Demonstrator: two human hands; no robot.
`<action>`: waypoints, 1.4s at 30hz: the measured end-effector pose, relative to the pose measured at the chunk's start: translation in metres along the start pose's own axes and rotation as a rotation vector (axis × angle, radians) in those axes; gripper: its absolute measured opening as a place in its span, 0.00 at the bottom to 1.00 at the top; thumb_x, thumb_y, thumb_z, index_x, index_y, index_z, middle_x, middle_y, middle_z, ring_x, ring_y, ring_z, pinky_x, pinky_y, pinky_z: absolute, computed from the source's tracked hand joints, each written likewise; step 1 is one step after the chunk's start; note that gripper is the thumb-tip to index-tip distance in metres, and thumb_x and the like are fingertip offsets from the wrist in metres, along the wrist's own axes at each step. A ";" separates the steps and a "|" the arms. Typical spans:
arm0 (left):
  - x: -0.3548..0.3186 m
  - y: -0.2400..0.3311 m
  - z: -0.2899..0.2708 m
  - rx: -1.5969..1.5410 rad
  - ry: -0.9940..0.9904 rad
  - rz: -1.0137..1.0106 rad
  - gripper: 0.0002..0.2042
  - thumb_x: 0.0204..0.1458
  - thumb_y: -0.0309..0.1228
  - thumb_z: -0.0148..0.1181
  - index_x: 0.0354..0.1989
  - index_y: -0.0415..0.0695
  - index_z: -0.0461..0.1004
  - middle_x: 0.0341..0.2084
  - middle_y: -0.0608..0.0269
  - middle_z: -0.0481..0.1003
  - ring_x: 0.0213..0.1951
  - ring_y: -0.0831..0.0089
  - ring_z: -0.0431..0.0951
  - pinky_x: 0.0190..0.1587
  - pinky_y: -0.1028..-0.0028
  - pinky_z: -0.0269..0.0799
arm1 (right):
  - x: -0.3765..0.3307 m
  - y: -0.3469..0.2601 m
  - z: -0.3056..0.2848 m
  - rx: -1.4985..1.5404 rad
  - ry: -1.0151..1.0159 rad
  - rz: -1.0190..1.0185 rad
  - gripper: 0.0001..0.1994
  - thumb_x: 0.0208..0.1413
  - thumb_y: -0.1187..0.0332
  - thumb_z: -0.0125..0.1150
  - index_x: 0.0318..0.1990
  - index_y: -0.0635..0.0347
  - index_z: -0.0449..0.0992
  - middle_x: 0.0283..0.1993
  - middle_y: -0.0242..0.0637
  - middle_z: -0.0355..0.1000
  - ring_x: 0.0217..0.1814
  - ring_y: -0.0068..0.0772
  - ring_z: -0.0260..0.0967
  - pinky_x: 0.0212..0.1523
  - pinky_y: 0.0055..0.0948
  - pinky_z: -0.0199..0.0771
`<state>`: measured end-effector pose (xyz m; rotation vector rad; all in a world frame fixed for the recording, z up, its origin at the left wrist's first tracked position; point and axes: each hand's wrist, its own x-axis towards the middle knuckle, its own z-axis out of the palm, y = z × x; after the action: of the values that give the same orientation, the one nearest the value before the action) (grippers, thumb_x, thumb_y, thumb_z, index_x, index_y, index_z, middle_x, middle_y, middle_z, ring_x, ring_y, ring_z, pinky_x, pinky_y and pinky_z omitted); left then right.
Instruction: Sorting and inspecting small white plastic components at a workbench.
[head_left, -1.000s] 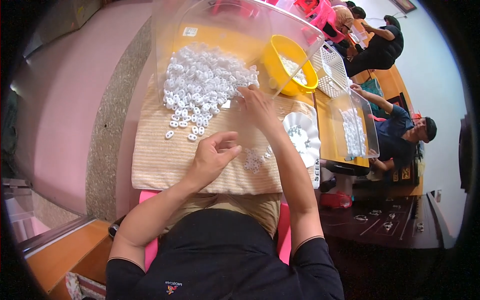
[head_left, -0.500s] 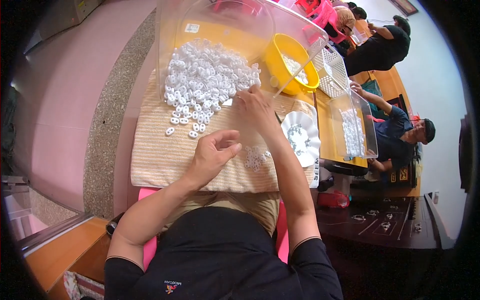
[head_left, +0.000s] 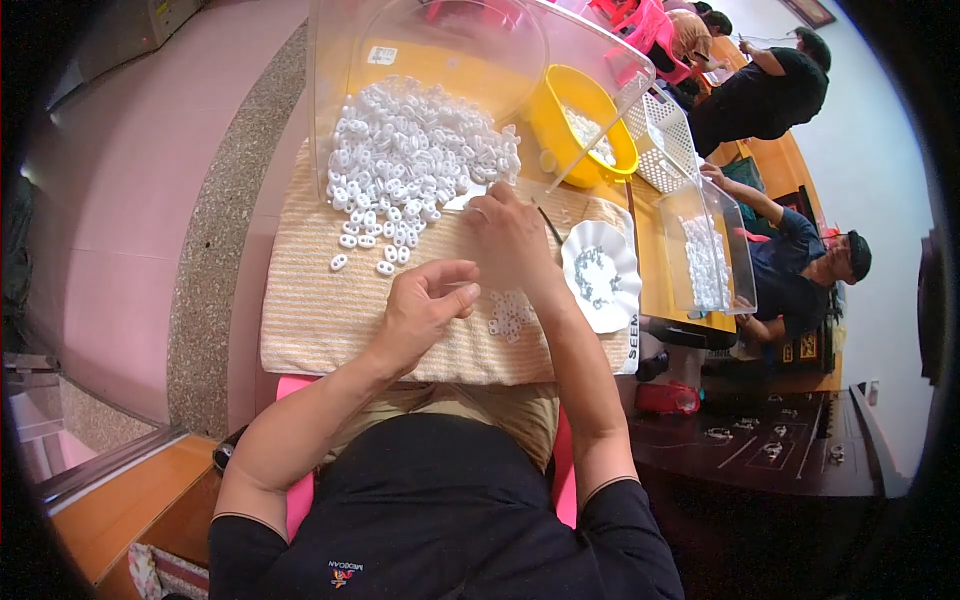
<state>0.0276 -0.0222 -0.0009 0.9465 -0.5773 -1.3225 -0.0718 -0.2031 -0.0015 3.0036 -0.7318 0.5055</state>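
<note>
My left hand [head_left: 425, 305] hovers over the striped towel [head_left: 320, 310], its fingers curled and the thumb apart from the index finger. Nothing shows between them. My right hand [head_left: 510, 235] reaches to the lower right edge of a heap of small white two-holed plastic pieces [head_left: 410, 140], fingers bent downward; whether they hold a piece is hidden. Several loose two-holed pieces [head_left: 386, 254] lie on the towel below the heap. A smaller cluster of flat white pieces [head_left: 511, 316] rests between my forearms. Small dark-and-clear parts fill the middle of a white fluted dish [head_left: 622, 300].
A clear plastic tub [head_left: 330, 60] lies with its opening toward me, behind the heap. To its right stand a yellow basin [head_left: 548, 110] and a white perforated basket [head_left: 660, 165]. A thin dark stick [head_left: 547, 222] lies beside my right wrist. Across, a person [head_left: 800, 265] handles a clear bin [head_left: 735, 260].
My right hand has drawn slightly back toward me and left from the heap's edge, uncovering more of the dark stick. My left hand has barely shifted.
</note>
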 end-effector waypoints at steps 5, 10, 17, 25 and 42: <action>-0.002 0.005 -0.001 -0.104 0.062 -0.046 0.14 0.56 0.28 0.59 0.49 0.38 0.71 0.40 0.62 0.76 0.36 0.79 0.75 0.39 0.79 0.75 | -0.010 -0.014 -0.008 0.198 0.148 -0.001 0.05 0.52 0.69 0.61 0.32 0.60 0.77 0.34 0.43 0.71 0.30 0.46 0.73 0.30 0.39 0.73; -0.001 0.011 -0.002 -0.339 0.099 -0.097 0.12 0.59 0.32 0.56 0.48 0.40 0.71 0.36 0.62 0.77 0.35 0.76 0.77 0.40 0.76 0.76 | -0.031 -0.050 -0.046 0.596 0.098 0.066 0.05 0.50 0.76 0.64 0.35 0.64 0.77 0.31 0.42 0.73 0.29 0.38 0.72 0.28 0.30 0.70; -0.002 0.005 -0.007 -0.340 0.047 -0.164 0.06 0.56 0.28 0.60 0.39 0.40 0.75 0.30 0.64 0.77 0.32 0.77 0.77 0.38 0.77 0.77 | -0.055 -0.057 -0.064 0.932 -0.087 0.278 0.06 0.53 0.70 0.64 0.36 0.62 0.78 0.33 0.35 0.73 0.31 0.23 0.71 0.30 0.22 0.70; -0.003 0.001 -0.006 -0.369 0.003 -0.255 0.06 0.55 0.26 0.59 0.39 0.39 0.76 0.29 0.63 0.77 0.31 0.77 0.78 0.38 0.77 0.78 | -0.076 -0.059 -0.054 1.273 -0.076 0.429 0.06 0.56 0.72 0.62 0.39 0.66 0.78 0.36 0.33 0.73 0.32 0.18 0.70 0.28 0.19 0.71; -0.008 0.002 -0.003 -0.347 -0.065 -0.294 0.05 0.55 0.26 0.59 0.37 0.40 0.75 0.30 0.61 0.78 0.31 0.74 0.79 0.37 0.76 0.79 | -0.090 -0.061 -0.039 1.318 0.100 0.326 0.05 0.54 0.73 0.64 0.37 0.63 0.78 0.33 0.29 0.72 0.27 0.12 0.63 0.25 0.14 0.61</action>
<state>0.0293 -0.0138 0.0005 0.7201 -0.2484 -1.6579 -0.1316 -0.1055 0.0115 3.8702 -1.2494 1.7158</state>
